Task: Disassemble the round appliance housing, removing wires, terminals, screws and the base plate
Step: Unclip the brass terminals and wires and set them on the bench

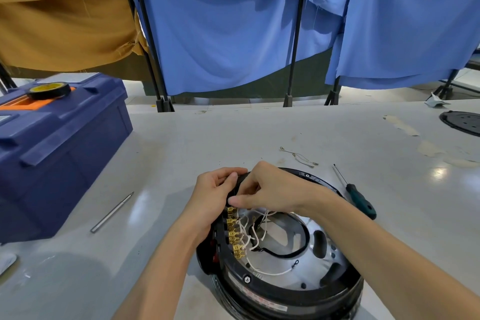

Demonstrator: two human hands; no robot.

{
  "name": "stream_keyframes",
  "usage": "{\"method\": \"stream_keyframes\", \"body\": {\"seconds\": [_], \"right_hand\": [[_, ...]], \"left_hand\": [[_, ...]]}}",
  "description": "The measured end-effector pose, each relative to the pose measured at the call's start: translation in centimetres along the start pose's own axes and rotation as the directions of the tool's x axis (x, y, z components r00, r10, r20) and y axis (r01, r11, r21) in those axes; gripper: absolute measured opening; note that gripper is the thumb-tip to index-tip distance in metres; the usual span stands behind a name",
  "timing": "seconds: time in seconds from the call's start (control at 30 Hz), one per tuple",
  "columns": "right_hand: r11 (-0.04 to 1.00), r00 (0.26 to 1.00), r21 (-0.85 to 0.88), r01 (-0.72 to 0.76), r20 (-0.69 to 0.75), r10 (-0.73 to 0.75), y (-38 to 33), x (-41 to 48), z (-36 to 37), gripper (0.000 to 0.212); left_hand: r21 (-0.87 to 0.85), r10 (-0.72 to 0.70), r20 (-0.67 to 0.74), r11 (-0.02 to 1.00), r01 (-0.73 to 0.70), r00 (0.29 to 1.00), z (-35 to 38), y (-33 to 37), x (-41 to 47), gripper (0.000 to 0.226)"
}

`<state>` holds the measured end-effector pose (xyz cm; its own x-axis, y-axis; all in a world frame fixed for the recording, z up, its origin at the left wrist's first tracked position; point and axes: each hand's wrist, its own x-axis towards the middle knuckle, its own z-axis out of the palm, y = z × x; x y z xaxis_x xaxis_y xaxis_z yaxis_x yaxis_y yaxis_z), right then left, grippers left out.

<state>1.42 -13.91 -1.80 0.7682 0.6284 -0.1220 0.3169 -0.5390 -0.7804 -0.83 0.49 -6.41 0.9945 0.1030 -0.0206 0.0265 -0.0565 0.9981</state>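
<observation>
Legible text: 0 items. White label (265,302) with red print, on rim of round housing (306,292), below right hand (272,189): too blurred to read. Yellow core label on tape roll (49,91), far left of left hand (215,189): unreadable.

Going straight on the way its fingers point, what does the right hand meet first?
Most likely the left hand, which grips the black housing rim just ahead of the right hand; depth between them is unclear.
</observation>
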Motion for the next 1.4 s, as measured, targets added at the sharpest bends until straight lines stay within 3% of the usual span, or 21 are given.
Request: {"method": "stream_keyframes", "body": {"seconds": [0.17,0.27,0.4,0.57,0.9,1.1,1.4], "right_hand": [[0.973,0.979,0.111,-0.204,0.02,0.203,0.2,0.7,0.4,0.009],[0.957,0.971,0.16,-0.24,0.022,0.24,0.3,1.0,0.3,0.015],[0.948,0.955,0.132,-0.288,0.111,0.275,-0.3,1.1,0.1,0.006],[0.925,0.932,0.143,-0.352,0.142,0.333,-1.2,1.3,0.0,0.019],[0.89,0.913,0.21,-0.404,0.03,0.407,-1.6,1.7,1.0,0.016],[0.871,0.883,0.276,-0.407,-0.126,0.453,-1.5,2.3,2.7,0.029],[0.849,0.86,0.304,-0.432,-0.146,0.49,-1.4,2.3,2.7,0.032]], "left_hand": [[-0.026,-0.019,0.02,0.999,0.02,1.0,-0.2,0.0,0.0,0.024],[-0.021,-0.006,0.019,1.0,0.006,1.0,-0.2,-0.1,0.0,0.024],[-0.035,-0.009,0.014,0.999,0.009,1.0,-0.1,-0.1,0.1,0.023],[-0.043,-0.002,0.01,0.999,0.003,1.0,0.0,0.0,0.0,0.024],[-0.11,0.022,0.025,0.994,-0.019,0.999,0.1,0.1,-0.1,0.013],[-0.05,0.048,0.014,0.998,-0.047,0.999,-0.2,0.0,-0.1,0.024],[-0.031,0.067,0.01,0.997,-0.066,0.998,-0.2,-0.1,0.0,0.021]]}}
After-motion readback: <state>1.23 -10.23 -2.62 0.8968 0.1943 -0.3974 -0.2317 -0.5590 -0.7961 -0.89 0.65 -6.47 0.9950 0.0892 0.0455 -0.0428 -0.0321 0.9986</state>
